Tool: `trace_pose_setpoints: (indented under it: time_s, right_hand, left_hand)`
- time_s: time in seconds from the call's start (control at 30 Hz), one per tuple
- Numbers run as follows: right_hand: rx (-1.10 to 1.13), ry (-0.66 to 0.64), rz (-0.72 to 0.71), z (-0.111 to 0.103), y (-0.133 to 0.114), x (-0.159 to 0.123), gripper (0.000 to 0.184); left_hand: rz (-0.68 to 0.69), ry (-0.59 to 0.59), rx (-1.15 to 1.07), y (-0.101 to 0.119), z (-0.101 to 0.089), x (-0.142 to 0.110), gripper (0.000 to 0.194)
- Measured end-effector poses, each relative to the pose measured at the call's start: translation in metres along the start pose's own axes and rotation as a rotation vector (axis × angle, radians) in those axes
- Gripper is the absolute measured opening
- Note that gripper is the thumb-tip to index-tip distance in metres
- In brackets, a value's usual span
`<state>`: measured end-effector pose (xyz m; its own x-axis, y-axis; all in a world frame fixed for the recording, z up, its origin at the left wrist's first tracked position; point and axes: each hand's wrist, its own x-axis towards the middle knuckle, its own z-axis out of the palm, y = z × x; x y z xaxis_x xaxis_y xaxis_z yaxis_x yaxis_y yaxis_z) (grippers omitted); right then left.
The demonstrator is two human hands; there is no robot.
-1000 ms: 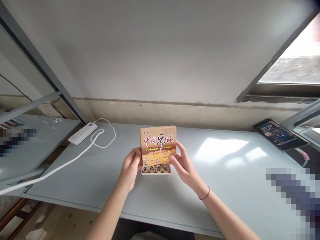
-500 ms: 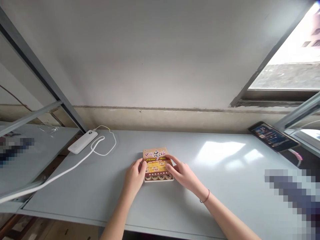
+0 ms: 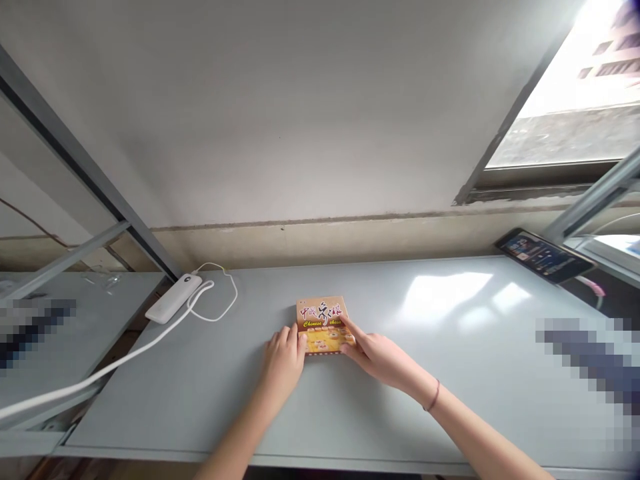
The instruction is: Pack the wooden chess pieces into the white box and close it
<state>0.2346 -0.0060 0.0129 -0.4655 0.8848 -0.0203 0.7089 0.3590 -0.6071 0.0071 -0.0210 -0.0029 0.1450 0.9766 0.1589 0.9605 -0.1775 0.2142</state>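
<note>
A Chinese chess box lies flat on the grey desk, its printed lid facing up. The lid covers the box, and no chess pieces show. My left hand grips the box's left side, with the thumb at the lid's near left edge. From the right, my right hand holds the opposite side, its index finger and thumb on the lid. The undersides of the fingers are hidden.
A white power bank with a white cable sits at the back left. At the back right, a phone leans by a metal post. Behind the desk rises a wall.
The raised lid has come down over the box and now hides the row of chess pieces. Both hands stay at its sides. The camera view has shifted slightly.
</note>
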Motion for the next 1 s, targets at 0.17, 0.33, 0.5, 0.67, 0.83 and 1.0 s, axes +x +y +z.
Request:
trace_pose_setpoints:
  time_s: [0.17, 0.33, 0.5, 0.67, 0.83, 1.0]
  right_hand:
    - [0.033, 0.04, 0.033, -0.008, 0.011, 0.024, 0.05]
    - [-0.241, 0.296, 0.243, -0.002, 0.026, 0.051, 0.031]
    - [-0.349, 0.301, 0.261, 0.007, 0.03, 0.056, 0.025]
    - [-0.443, 0.269, 0.322, 0.007, 0.03, 0.06, 0.03]
    - [-0.499, 0.244, 0.388, 0.008, 0.027, 0.07, 0.041]
    - [-0.505, 0.238, 0.39, 0.006, 0.029, 0.07, 0.042]
  left_hand:
    - [0.025, -0.002, -0.028, -0.016, -0.009, 0.031, 0.031]
    - [-0.021, 0.033, -0.03, -0.036, -0.008, 0.073, 0.032]
    - [-0.012, 0.061, -0.03, -0.044, 0.008, 0.087, 0.024]
    - [0.045, 0.06, -0.071, -0.053, 0.016, 0.082, 0.018]
    - [0.06, 0.064, -0.065, -0.056, 0.02, 0.084, 0.022]
    - [0.118, 0.062, -0.075, -0.06, 0.021, 0.083, 0.03]
